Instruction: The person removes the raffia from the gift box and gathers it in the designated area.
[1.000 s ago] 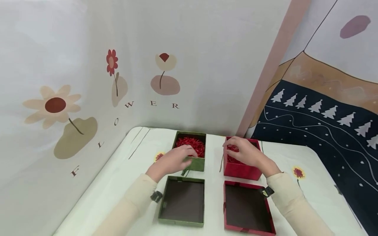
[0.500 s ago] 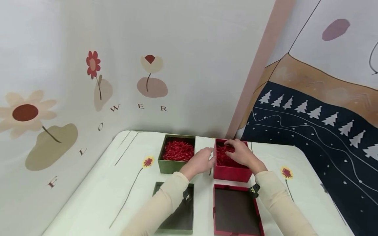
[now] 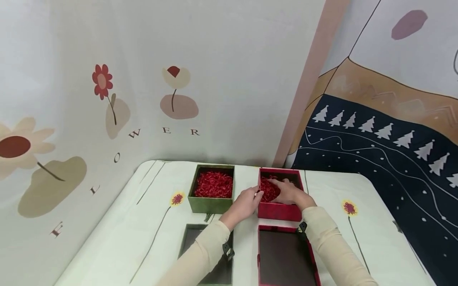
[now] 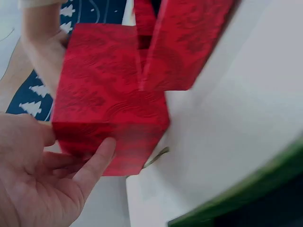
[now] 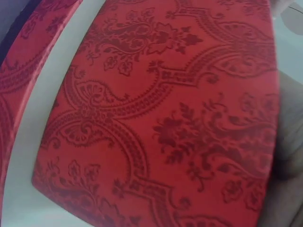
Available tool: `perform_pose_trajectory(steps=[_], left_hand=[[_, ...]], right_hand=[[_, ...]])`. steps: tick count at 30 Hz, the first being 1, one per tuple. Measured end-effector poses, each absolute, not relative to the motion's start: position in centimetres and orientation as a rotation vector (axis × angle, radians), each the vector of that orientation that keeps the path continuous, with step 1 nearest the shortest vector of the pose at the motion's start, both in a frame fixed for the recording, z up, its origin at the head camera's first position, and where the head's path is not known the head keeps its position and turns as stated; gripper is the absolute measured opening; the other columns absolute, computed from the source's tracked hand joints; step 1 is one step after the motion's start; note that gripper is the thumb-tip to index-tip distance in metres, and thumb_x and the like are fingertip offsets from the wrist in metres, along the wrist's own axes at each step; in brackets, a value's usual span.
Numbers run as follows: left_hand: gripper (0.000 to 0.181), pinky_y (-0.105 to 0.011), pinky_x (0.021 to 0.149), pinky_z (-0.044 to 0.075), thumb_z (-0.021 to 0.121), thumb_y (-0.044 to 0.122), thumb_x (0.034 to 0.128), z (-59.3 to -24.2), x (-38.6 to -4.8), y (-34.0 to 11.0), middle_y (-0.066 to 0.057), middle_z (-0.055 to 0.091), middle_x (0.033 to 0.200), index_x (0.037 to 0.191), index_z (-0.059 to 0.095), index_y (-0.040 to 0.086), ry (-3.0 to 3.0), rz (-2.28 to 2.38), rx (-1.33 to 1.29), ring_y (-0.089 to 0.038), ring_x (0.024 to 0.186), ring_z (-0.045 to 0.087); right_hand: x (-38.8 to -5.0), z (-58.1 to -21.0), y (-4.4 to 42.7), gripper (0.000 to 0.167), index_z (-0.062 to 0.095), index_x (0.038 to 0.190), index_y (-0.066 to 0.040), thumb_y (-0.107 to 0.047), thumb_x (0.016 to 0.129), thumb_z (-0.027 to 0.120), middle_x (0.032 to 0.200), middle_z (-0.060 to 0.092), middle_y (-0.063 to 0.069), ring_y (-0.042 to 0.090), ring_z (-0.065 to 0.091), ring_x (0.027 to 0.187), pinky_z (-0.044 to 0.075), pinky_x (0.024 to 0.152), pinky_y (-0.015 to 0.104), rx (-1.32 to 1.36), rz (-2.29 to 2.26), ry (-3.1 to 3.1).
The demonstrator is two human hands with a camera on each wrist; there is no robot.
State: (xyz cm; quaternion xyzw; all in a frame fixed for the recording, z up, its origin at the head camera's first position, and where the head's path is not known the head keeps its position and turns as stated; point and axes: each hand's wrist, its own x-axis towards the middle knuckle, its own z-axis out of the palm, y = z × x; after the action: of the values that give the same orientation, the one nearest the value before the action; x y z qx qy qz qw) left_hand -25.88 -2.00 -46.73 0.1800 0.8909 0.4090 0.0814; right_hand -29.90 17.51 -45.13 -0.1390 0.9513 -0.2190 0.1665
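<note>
A red patterned gift box (image 3: 280,211) stands without its lid at the back right of the table, with red paper shreds (image 3: 269,190) inside. My left hand (image 3: 245,204) holds its left wall near the front corner. In the left wrist view, one finger (image 4: 97,163) presses the outer side while another part of the hand passes behind the rim. My right hand (image 3: 289,192) reaches over the front wall, its spread fingers among the shreds. Box walls hide most of the right fingers in the right wrist view.
A green box (image 3: 211,204) filled with red shreds stands to the left. In front lie a green lid (image 3: 225,270), partly under my left forearm, and a red lid (image 3: 286,258), both inside up. Printed fabric walls (image 3: 229,79) rise behind the table (image 3: 143,222).
My left hand has moved right, from over the green box to the red box's left wall. My right hand has reached lower into the red box's shreds. The head view has shifted rightward.
</note>
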Motion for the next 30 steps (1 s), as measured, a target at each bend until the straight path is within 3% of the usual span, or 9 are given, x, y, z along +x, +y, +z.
perform_pose_trajectory(steps=[3,10,14,19,23,27,30], left_hand=[[0.051,-0.047,0.114,0.044,0.04,0.027,0.114,-47.2,-25.5,-2.0,-0.025,0.053,0.149,0.149,0.046,-0.01,2.644,1.259,0.511,-0.035,0.14,0.049],[0.054,-0.048,0.113,0.045,0.037,0.029,0.1145,-47.8,-25.4,-2.0,-0.026,0.051,0.15,0.15,0.044,-0.011,2.589,1.339,0.503,-0.036,0.138,0.051],[0.055,-0.047,0.109,0.049,0.038,0.03,0.1144,-47.7,-25.5,-1.9,-0.025,0.052,0.149,0.151,0.042,-0.01,2.54,1.392,0.462,-0.034,0.127,0.061],[0.055,-0.046,0.098,0.056,0.041,0.032,0.1138,-47.2,-25.4,-1.9,-0.025,0.058,0.142,0.152,0.042,-0.008,2.481,1.482,0.404,-0.028,0.101,0.073],[0.054,-0.047,0.089,0.06,0.045,0.03,0.1126,-46.8,-25.1,-2.0,-0.027,0.062,0.135,0.15,0.044,-0.008,2.422,1.558,0.349,-0.03,0.096,0.074],[0.052,-0.048,0.083,0.062,0.048,0.029,0.1119,-46.7,-25.0,-1.9,-0.02,0.068,0.109,0.149,0.046,-0.008,2.372,1.604,0.305,-0.03,0.09,0.074],[0.051,-0.048,0.082,0.062,0.048,0.029,0.1116,-46.9,-25.0,-1.8,-0.012,0.065,0.09,0.148,0.048,-0.007,2.338,1.627,0.277,-0.028,0.085,0.072]], right_hand=[[-30.2,-45.7,17.3,0.082,0.049,0.152,-0.005,-0.023,0.082,0.086,0.142,0.052,0.03,0.049,0.044,0.133,0.046,0.103,0.068,-0.413,-0.622,2.663],[-30.7,-46.5,17.4,0.071,0.056,0.147,-0.004,-0.017,0.083,0.085,0.142,0.053,0.03,0.047,0.047,0.132,0.045,0.106,0.066,-0.384,-0.591,2.655],[-30.9,-46.6,17.2,0.063,0.061,0.142,-0.004,-0.007,0.084,0.083,0.132,0.059,0.028,0.041,0.054,0.121,0.051,0.102,0.061,-0.416,-0.552,2.689],[-31.0,-46.5,17.0,0.052,0.067,0.134,-0.001,0.003,0.084,0.08,0.121,0.065,0.022,0.034,0.058,0.111,0.054,0.099,0.053,-0.489,-0.54,2.729],[-31.1,-46.7,17.0,0.045,0.069,0.129,0.002,0.007,0.085,0.077,0.119,0.067,0.022,0.034,0.06,0.108,0.055,0.099,0.051,-0.521,-0.608,2.729],[-31.0,-47.0,17.1,0.04,0.07,0.127,0.004,0.012,0.087,0.071,0.12,0.069,0.023,0.032,0.062,0.104,0.056,0.097,0.049,-0.534,-0.681,2.729],[-30.8,-47.3,17.4,0.04,0.069,0.127,0.006,0.014,0.088,0.068,0.122,0.069,0.025,0.032,0.063,0.105,0.056,0.097,0.05,-0.539,-0.713,2.755]])
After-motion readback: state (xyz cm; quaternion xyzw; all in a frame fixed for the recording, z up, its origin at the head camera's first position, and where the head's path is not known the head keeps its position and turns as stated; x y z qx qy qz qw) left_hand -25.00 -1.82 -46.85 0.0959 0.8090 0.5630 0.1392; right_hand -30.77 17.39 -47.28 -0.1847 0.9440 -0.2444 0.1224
